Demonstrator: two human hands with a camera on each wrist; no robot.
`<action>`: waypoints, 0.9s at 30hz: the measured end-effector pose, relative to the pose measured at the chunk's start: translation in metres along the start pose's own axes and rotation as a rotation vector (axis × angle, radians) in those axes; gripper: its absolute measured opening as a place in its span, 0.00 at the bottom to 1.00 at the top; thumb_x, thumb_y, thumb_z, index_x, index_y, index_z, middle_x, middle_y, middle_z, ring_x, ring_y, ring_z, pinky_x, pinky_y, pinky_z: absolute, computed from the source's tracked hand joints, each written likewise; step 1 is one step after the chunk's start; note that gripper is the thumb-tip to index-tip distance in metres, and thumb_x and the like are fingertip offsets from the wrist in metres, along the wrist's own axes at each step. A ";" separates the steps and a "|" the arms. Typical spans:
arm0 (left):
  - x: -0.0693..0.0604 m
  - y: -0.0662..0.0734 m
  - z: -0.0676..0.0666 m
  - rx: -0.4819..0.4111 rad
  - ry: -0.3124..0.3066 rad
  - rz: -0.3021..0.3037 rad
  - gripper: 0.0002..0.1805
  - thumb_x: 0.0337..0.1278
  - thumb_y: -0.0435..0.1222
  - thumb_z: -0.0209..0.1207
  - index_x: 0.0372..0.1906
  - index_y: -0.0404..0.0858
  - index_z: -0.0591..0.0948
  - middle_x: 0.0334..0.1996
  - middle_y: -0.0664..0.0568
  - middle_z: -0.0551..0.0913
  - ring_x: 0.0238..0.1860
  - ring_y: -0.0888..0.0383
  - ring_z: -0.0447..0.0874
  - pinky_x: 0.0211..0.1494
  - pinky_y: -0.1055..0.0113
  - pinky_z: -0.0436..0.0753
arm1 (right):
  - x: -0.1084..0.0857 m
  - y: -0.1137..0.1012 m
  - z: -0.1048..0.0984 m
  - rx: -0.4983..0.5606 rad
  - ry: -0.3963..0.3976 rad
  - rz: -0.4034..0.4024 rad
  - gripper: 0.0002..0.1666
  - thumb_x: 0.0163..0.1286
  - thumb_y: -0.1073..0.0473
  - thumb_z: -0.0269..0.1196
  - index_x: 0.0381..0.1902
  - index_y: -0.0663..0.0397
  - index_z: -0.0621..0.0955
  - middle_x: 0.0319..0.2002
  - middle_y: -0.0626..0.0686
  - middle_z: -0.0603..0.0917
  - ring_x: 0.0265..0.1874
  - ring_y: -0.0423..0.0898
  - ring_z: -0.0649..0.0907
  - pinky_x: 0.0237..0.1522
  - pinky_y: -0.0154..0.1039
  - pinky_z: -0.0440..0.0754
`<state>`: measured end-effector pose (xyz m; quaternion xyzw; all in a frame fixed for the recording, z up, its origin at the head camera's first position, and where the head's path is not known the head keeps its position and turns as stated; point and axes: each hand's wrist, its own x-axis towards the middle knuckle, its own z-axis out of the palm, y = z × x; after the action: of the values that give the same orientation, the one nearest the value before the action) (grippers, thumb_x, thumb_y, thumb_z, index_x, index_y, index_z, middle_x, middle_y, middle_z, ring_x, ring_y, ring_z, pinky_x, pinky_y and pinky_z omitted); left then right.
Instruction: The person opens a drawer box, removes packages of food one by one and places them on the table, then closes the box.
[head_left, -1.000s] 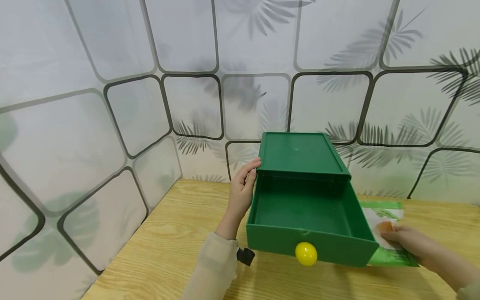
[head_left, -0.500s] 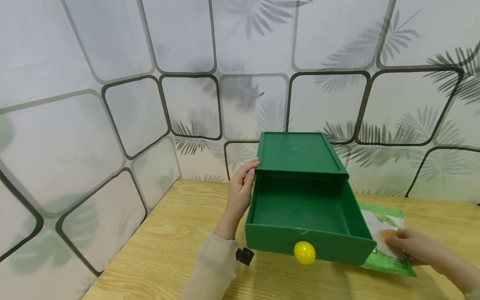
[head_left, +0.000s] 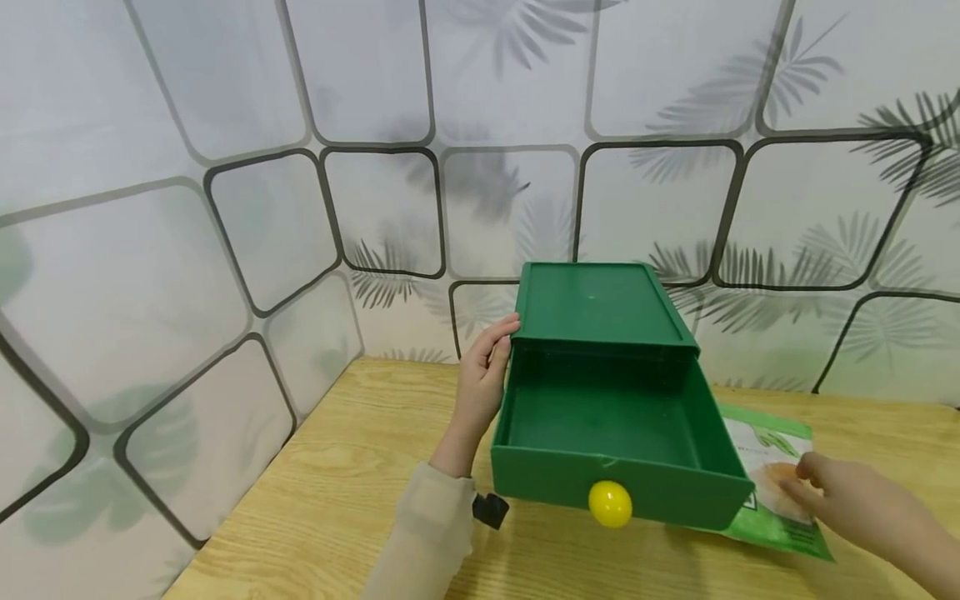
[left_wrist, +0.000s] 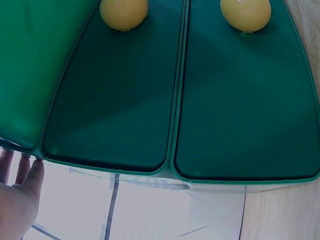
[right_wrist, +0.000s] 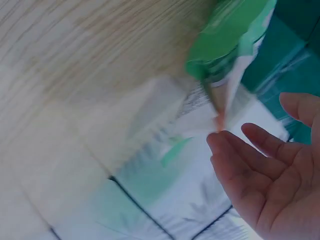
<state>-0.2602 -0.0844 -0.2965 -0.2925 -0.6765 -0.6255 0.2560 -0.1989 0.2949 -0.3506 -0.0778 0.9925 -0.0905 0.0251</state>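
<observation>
A green drawer box (head_left: 603, 304) stands on the table with its top drawer (head_left: 607, 417) pulled out and nothing inside; a yellow knob (head_left: 610, 503) is on its front. My left hand (head_left: 480, 383) rests its straight fingers against the box's left side. In the left wrist view, that hand (left_wrist: 20, 200) touches the box's edge. To the right of the drawer lies a green and white bag (head_left: 776, 500), partly hidden by it. My right hand (head_left: 862, 504) is at the bag's right side. In the right wrist view, my right hand (right_wrist: 272, 175) has its fingertips at the bag (right_wrist: 220, 55), thumb apart.
The left wrist view shows two lower drawer fronts (left_wrist: 112, 100) with yellow knobs (left_wrist: 124, 11). Behind the wooden table (head_left: 315, 500) hangs a patterned wall covering (head_left: 510, 208). A black object (head_left: 491, 511) is at my left wrist.
The bag has turned a little, its lower end now nearer to me. My right hand's thumb and fingers have come apart from their hold on it. The left hand and drawer have stayed put.
</observation>
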 end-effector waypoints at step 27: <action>0.000 0.001 -0.001 0.006 0.014 0.006 0.15 0.64 0.26 0.41 0.51 0.23 0.72 0.55 0.37 0.69 0.59 0.48 0.64 0.59 0.60 0.65 | -0.004 -0.030 0.038 -0.113 0.102 -0.196 0.23 0.40 0.54 0.72 0.37 0.45 0.77 0.31 0.46 0.77 0.22 0.42 0.76 0.19 0.42 0.75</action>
<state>-0.2596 -0.0855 -0.2954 -0.2892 -0.6757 -0.6247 0.2637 -0.1882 0.2600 -0.3823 -0.1712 0.9836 -0.0403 -0.0388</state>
